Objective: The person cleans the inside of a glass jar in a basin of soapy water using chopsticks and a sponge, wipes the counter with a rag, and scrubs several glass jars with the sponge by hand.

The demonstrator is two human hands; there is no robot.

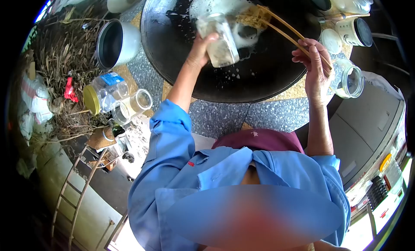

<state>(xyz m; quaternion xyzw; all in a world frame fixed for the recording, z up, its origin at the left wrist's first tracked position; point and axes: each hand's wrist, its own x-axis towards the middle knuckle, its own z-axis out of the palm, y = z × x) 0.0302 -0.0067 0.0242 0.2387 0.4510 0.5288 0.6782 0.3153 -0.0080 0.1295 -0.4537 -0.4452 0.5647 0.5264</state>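
Note:
Over a large black wok [268,84], my left hand [201,48] is wrapped round a clear jar [224,47], which is tilted and wet with suds. My right hand [318,67] grips a pair of long chopsticks [287,27] at the wok's right side. The chopstick tips reach a tangled yellow-brown fibrous wad [252,18], perhaps a loofah, just beside the jar's upper end. White foamy water [205,3] lies in the wok under the jar and the wad. Whether the tips pinch the wad or only touch it, I cannot tell.
Right of the wok stand an open clear jar [349,80] and a dark-lidded container [356,32]. At left are a pot [125,43], a yellow-lidded jar [108,93] and another clear jar [136,105]. Dry brushwood [65,47] lies beyond them. The tiled counter edge [225,117] runs before me.

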